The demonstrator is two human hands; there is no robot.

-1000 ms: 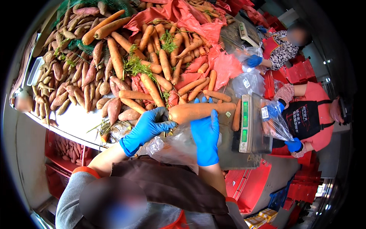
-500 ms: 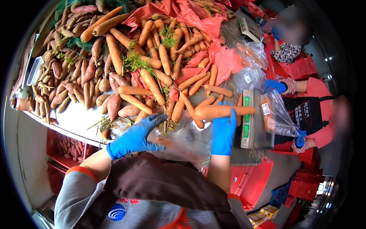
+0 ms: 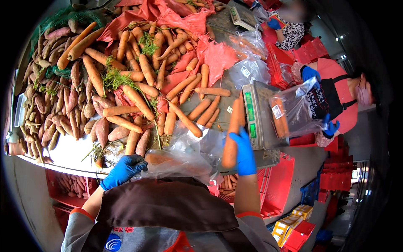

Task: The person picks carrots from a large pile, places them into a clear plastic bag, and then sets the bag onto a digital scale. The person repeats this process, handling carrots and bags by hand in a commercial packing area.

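My right hand (image 3: 244, 152), in a blue glove, grips a large carrot (image 3: 231, 148) that points away from me, just left of the scale (image 3: 259, 119). My left hand (image 3: 124, 171), also gloved in blue, is closed at the left edge of a clear plastic bag (image 3: 180, 168) by the near table edge. An orange shape shows through the bag's film. Beyond it, a heap of carrots (image 3: 145, 69) with green tops spreads over red sacking (image 3: 216, 59). Sweet potatoes (image 3: 69, 101) are piled on the left.
Across the scale, a co-worker in blue gloves holds a clear bag of carrots (image 3: 278, 122). Another person sits farther back near a second scale (image 3: 243, 17). Red crates (image 3: 279, 185) stand below the table, and yellow-and-white boxes (image 3: 286, 227) lie on the floor.
My right hand has come nearer and turned the carrot from crosswise to lengthwise. My left hand has moved left and nearer, its spread fingers closing at the bag's edge. The co-worker's bag is lifted off the scale.
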